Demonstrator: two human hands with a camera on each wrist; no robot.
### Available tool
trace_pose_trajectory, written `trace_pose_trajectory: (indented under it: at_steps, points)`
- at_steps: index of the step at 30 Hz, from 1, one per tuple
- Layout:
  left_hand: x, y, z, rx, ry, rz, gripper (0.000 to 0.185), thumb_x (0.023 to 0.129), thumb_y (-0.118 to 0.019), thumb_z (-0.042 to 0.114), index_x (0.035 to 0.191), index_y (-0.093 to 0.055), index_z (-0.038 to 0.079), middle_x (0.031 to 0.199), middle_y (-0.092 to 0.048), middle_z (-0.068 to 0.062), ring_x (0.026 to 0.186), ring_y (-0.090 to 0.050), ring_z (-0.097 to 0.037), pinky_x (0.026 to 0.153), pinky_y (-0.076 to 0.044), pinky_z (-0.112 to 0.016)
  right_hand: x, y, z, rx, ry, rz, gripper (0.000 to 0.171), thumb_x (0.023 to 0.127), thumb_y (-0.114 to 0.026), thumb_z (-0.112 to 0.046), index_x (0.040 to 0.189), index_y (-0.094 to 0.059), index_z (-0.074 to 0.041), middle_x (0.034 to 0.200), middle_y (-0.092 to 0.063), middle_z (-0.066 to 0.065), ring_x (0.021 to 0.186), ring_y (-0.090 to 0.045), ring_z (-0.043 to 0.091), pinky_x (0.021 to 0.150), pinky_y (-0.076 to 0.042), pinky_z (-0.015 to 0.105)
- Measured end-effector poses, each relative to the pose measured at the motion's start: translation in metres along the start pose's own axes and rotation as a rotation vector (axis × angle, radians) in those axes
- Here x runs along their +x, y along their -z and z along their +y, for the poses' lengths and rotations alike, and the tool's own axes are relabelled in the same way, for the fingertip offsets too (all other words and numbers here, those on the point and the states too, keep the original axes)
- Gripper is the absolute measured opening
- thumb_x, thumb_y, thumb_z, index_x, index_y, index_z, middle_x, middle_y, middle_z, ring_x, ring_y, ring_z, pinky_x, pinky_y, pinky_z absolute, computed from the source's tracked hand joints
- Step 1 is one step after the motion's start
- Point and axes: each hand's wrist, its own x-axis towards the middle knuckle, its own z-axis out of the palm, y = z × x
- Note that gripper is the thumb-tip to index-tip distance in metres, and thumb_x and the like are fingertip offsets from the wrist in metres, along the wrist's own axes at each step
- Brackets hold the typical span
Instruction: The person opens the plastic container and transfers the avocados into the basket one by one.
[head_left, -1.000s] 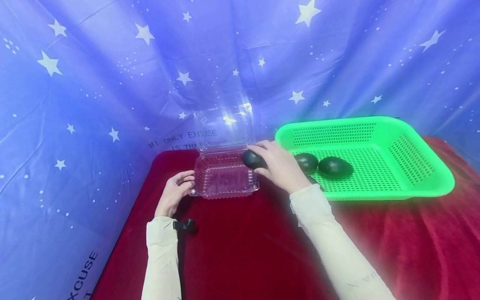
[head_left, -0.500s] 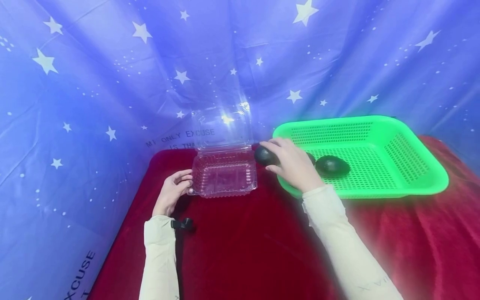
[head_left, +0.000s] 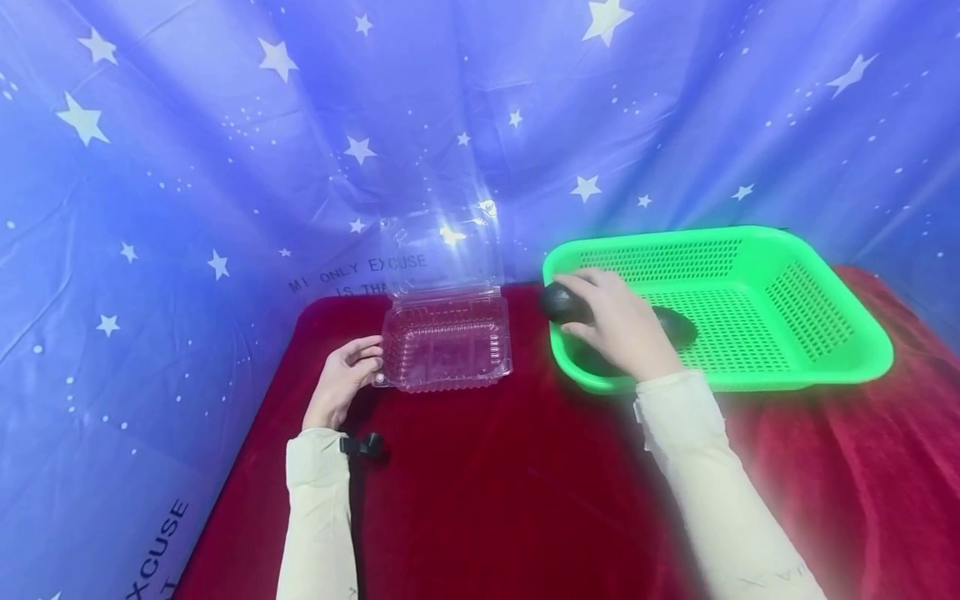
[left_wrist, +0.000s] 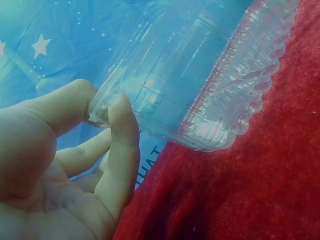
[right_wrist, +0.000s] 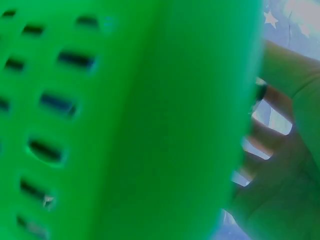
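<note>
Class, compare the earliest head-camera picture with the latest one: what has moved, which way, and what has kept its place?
The right hand, gripping a dark avocado, carried it rightward from above the clear plastic box to the near-left corner of the green basket. Its grip on the fruit did not change. The left hand kept pinching the box's left corner, the box stayed open and empty, and another avocado remained in the basket.

avocados: 2 — one dark avocado (head_left: 564,303) in hand, one more (head_left: 675,327) lying in the basket | clear plastic clamshell boxes: 1 (head_left: 447,342) | green perforated baskets: 1 (head_left: 817,367) | hands: 2, left (head_left: 341,385) and right (head_left: 618,327) | red cloths: 1 (head_left: 487,492)
</note>
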Motion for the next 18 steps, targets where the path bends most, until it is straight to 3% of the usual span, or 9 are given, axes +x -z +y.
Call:
trace_pose_trajectory:
  at_steps: [18]
  points:
    - [-0.001,-0.001,0.002,-0.01,0.011,0.002,0.049,0.09,-0.053,-0.004,0.139,-0.05,-0.006,0.114,-0.057,-0.013,0.084,-0.06,-0.01,0.071,-0.055,-0.018,-0.022,0.018,0.027,0.028,-0.101,-0.035,0.071,0.079,-0.082,-0.013,0.143,-0.052,-0.01,0.134,-0.055,0.019,0.125,-0.049,0.039,0.101,-0.044,0.061]
